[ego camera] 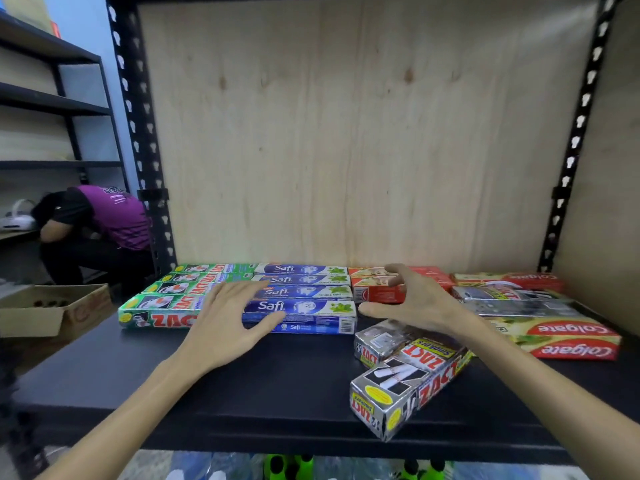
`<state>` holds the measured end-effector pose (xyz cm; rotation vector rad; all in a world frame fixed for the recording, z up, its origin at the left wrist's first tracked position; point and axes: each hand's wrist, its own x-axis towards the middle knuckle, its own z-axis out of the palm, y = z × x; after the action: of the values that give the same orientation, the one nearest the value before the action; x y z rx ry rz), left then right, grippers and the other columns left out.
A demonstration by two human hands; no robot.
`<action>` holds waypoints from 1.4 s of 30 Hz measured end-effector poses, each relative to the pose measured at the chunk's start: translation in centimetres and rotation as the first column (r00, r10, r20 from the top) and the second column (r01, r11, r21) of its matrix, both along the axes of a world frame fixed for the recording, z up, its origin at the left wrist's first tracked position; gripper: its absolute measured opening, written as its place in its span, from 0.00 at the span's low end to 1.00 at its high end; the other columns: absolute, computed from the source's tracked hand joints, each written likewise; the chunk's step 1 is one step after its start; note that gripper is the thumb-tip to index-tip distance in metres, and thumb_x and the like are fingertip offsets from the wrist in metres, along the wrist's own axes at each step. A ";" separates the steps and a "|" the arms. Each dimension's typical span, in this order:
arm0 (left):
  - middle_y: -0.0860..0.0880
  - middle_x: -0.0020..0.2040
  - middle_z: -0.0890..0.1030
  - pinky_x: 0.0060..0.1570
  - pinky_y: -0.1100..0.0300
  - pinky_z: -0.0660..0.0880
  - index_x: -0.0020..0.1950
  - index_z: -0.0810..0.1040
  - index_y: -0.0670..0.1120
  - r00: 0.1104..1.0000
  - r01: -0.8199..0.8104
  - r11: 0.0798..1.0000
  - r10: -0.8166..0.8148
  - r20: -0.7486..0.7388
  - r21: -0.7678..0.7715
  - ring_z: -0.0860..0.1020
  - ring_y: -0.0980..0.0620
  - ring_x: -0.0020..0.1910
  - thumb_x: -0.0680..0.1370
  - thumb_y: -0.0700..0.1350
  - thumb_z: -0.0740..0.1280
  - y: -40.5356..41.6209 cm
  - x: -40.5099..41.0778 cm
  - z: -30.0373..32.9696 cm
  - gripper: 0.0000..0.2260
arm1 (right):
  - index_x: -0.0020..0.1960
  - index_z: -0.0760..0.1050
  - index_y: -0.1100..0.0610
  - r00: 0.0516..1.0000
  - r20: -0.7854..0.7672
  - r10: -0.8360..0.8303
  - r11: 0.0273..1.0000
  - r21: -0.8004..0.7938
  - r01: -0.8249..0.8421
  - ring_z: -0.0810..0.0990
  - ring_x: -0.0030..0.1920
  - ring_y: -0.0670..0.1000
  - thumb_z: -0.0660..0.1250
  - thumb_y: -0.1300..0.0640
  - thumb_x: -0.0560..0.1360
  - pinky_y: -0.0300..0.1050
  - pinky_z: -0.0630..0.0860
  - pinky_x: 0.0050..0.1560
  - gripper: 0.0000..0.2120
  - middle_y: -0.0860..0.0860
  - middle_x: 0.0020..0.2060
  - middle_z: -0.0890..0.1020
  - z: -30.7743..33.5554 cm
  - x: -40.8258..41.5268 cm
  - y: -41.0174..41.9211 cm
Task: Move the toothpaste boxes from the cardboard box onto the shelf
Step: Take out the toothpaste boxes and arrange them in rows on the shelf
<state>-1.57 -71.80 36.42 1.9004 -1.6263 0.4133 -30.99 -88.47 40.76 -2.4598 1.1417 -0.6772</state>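
Toothpaste boxes: lying flat in rows on the black shelf (277, 382), against its plywood back panel (346, 133).
Blue Safi boxes (304, 308): sitting mid-shelf, four in a row running front to back, taken here as the landmark.
Green Zact boxes (156, 311): lying just left of the Safi boxes, touching them, also running front to back.
Red boxes (381, 289): lying just right of the Safi boxes, toward the back.
Silver Zact boxes (408, 379): sitting right and forward of the Safi boxes, askew, one reaching the shelf's front edge.
Colgate boxes (568, 337): lying far right of the Safi boxes, with more silver boxes behind them.
Left hand (228, 320): fingers spread and straight, palm down, resting across the seam between the front Safi box and the front green box.
Right hand (415, 303): fingers spread and loosely bent, hovering just right of the Safi boxes, over the red boxes; gripping nothing that I can see.
Cardboard box (52, 310): standing open, well left of the Safi boxes, off the shelf and lower.
Other person (100, 223): crouching behind the cardboard box, in a purple and black top, beside another rack.
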 end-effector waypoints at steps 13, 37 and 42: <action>0.57 0.61 0.82 0.66 0.49 0.70 0.63 0.82 0.54 0.950 0.310 0.943 -0.302 -0.078 0.120 0.76 0.56 0.62 0.76 0.68 0.53 -10.3 -12.2 2.2 0.28 | 0.65 0.77 0.48 0.983 -0.006 -0.185 0.955 -0.237 0.178 0.80 0.61 0.53 0.67 0.37 0.75 0.55 0.75 0.61 0.23 0.48 0.58 0.84 -1.9 -12.0 -6.4; 0.64 0.67 0.74 0.63 0.63 0.73 0.73 0.70 0.62 0.835 0.549 0.740 -0.464 -0.297 0.388 0.74 0.63 0.64 0.72 0.71 0.68 -11.0 -21.0 2.8 0.31 | 0.81 0.52 0.41 0.944 -0.214 -0.250 0.965 -0.138 0.224 0.62 0.78 0.52 0.43 0.30 0.80 0.59 0.53 0.76 0.33 0.47 0.78 0.65 -2.8 -17.1 -4.2; 0.64 0.65 0.75 0.62 0.62 0.75 0.75 0.66 0.59 0.813 0.580 0.717 -0.476 -0.337 0.386 0.75 0.65 0.61 0.70 0.71 0.69 -10.8 -21.7 3.0 0.36 | 0.82 0.49 0.44 0.953 -0.172 -0.250 0.962 -0.156 0.224 0.61 0.78 0.49 0.43 0.33 0.82 0.58 0.52 0.76 0.32 0.44 0.79 0.64 -2.8 -18.2 -2.6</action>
<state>-23.24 -82.61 39.43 1.5901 -2.1521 -0.4663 -49.22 -91.10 38.00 -2.5686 1.5314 -0.6127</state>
